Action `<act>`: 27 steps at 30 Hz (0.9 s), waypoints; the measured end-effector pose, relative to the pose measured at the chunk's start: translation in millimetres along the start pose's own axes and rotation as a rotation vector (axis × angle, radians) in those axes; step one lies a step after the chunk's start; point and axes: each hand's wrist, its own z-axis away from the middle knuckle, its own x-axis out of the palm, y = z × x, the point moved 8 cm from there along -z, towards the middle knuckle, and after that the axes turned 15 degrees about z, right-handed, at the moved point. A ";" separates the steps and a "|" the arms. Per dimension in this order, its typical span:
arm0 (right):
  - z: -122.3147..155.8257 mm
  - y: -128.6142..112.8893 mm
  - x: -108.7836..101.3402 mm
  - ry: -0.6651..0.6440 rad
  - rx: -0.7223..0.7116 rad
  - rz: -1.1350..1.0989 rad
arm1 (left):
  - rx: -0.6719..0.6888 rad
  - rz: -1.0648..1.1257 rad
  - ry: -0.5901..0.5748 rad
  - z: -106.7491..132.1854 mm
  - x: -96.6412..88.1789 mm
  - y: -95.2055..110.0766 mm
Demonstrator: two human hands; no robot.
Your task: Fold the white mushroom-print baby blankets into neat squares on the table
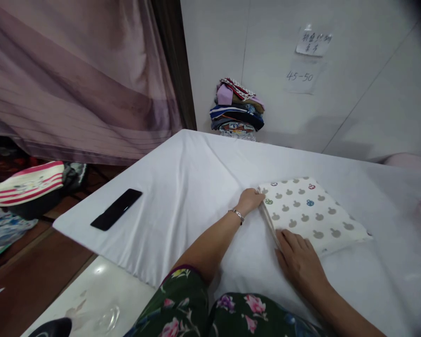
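A folded white cloth [303,217] printed with grey mushroom-like shapes and a few coloured ones lies on the white-covered table. At its far left corner, my left hand [250,201] pinches the layered edge, and a silver bracelet [237,216] circles that wrist. My right hand [298,257] grips the near left corner, fingers over the top and thumb at the edge. The layers between the two hands show as a thin stack along the left side.
A black phone [116,209] rests on the white tablecloth [161,187] at the left. Beyond the far edge stands a stack of folded clothes [236,110] against the wall. Paper notes [314,43] hang there. A pink curtain [84,79] covers the left, with bags [28,187] below.
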 end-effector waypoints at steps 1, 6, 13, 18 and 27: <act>2.8 -1.7 1.3 0.011 -0.007 0.022 | -0.004 0.001 0.010 0.5 -0.7 -0.2; 11.4 -6.4 9.1 0.047 -0.020 0.084 | 0.023 -0.055 0.178 8.6 -13.2 9.8; 12.2 -8.6 12.4 0.068 0.007 0.094 | 0.658 -0.486 0.148 29.5 16.8 78.6; 17.2 -8.1 9.9 0.083 0.019 0.063 | 0.503 -0.554 -0.014 12.1 37.1 54.9; 29.3 -4.0 3.0 0.160 -0.038 -0.018 | 0.439 -0.563 -0.008 11.4 32.3 51.9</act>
